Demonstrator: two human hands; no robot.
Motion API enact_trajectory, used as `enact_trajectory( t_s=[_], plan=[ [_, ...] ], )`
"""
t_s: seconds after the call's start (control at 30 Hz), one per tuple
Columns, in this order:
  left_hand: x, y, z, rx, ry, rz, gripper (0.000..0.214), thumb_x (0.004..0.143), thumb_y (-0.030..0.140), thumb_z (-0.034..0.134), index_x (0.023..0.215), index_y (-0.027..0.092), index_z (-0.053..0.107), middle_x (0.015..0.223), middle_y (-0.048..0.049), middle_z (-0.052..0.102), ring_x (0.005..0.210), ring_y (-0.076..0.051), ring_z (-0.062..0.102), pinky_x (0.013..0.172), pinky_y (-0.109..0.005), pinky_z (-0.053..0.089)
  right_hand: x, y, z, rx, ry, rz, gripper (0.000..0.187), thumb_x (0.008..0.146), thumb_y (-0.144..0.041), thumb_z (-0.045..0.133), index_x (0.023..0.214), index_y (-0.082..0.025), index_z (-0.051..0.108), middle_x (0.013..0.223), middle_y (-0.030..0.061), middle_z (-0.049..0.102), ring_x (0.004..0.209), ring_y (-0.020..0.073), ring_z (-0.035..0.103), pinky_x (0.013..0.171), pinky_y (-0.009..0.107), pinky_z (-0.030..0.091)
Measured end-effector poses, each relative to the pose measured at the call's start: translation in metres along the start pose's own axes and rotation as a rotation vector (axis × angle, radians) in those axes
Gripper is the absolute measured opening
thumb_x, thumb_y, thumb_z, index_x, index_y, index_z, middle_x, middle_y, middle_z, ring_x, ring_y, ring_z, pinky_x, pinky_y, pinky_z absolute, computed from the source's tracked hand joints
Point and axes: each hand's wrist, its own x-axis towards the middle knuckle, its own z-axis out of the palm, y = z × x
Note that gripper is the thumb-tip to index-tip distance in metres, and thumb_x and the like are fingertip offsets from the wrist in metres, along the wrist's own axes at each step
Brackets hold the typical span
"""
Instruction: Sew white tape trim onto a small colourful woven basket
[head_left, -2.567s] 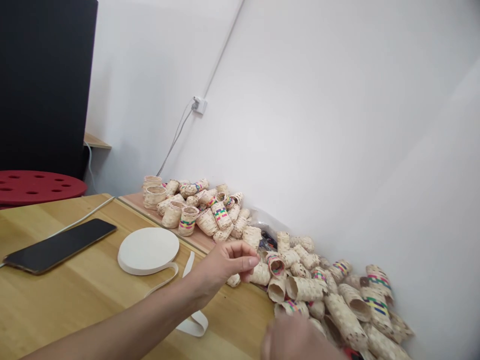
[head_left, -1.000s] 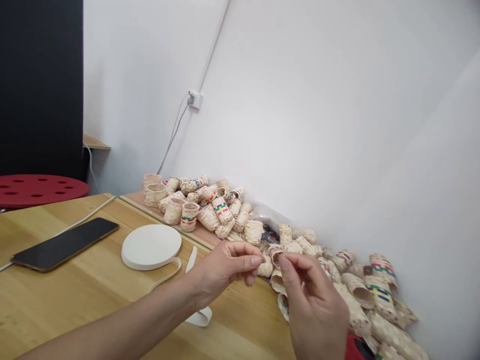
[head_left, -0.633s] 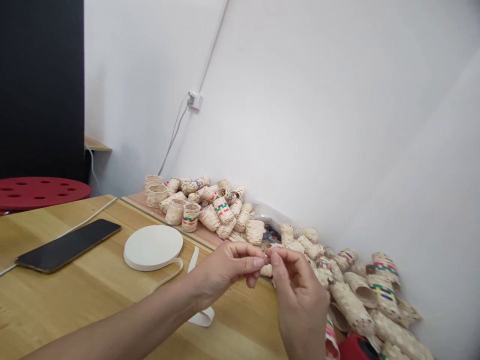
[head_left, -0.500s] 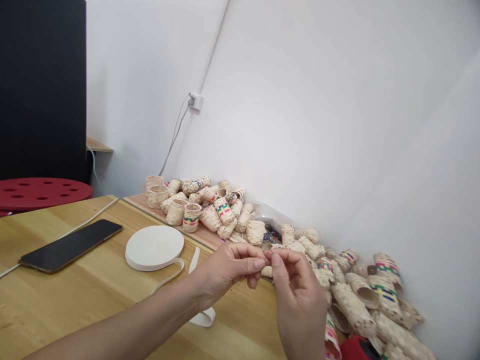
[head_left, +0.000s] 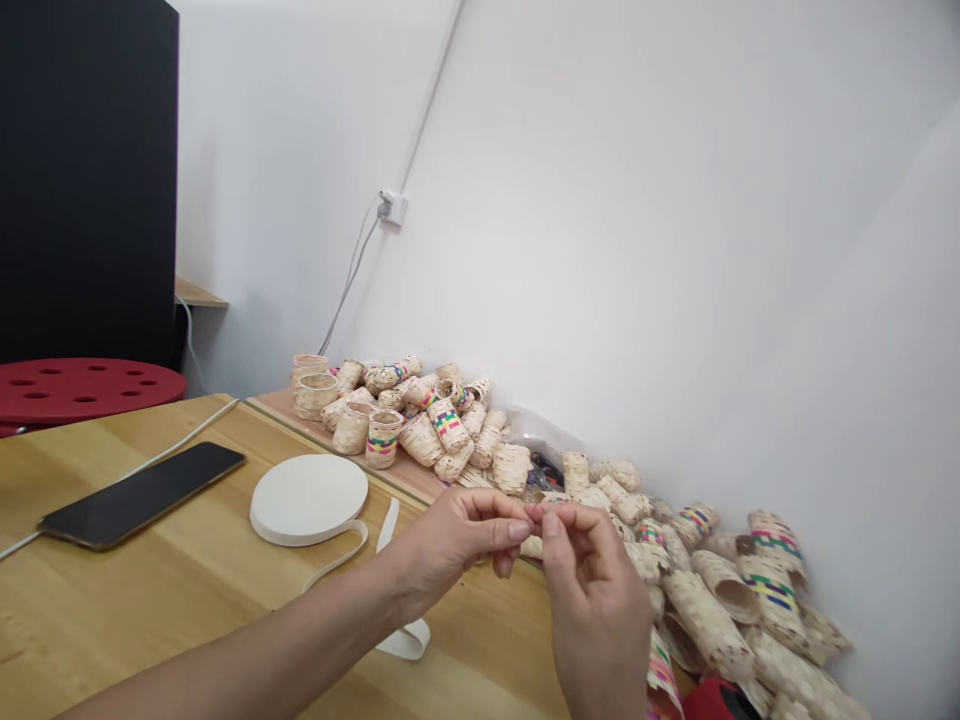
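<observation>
My left hand (head_left: 450, 545) reaches across the wooden table (head_left: 150, 590), thumb and forefinger pinched. My right hand (head_left: 596, 605) rises from below, its fingers pinched as well. The two sets of fingertips meet at one spot above the table's far edge, on something too small to make out. Just behind them lies a heap of small woven baskets (head_left: 705, 600), some with coloured bands. A second heap of woven baskets (head_left: 405, 420) sits further left along the wall.
A white roll of tape (head_left: 309, 495) lies flat with a loose end (head_left: 397, 640) trailing toward me. A dark phone (head_left: 142, 495) with a white cable lies at left. A red stool (head_left: 82, 385) and a black panel (head_left: 86, 180) stand behind. A wall socket (head_left: 391, 207) holds a plug.
My right hand came up from the bottom edge and brought its fingertips against my left hand's pinch. Over the last half second both hands stay together almost still.
</observation>
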Motion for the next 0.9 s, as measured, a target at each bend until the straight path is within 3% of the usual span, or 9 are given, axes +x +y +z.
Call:
enact_trajectory(
  t_s=[0.9],
  plan=[
    [0.0009,-0.0025,-0.0016,0.013,-0.028,0.023,0.021,0.068,0.030,0.080,0.078,0.012,0.073,0.068,-0.0020,0.062,0.055,-0.007,0.051,0.058,-0.019,0.040,0.0021,-0.0037,-0.0002,-0.047,0.010,-0.013,0.029,0.085,-0.047,0.053,0.079,-0.020,0.063,0.079,0.0027,0.070,0.070,0.0168,0.065,0.062,0.025,0.049]
  ],
)
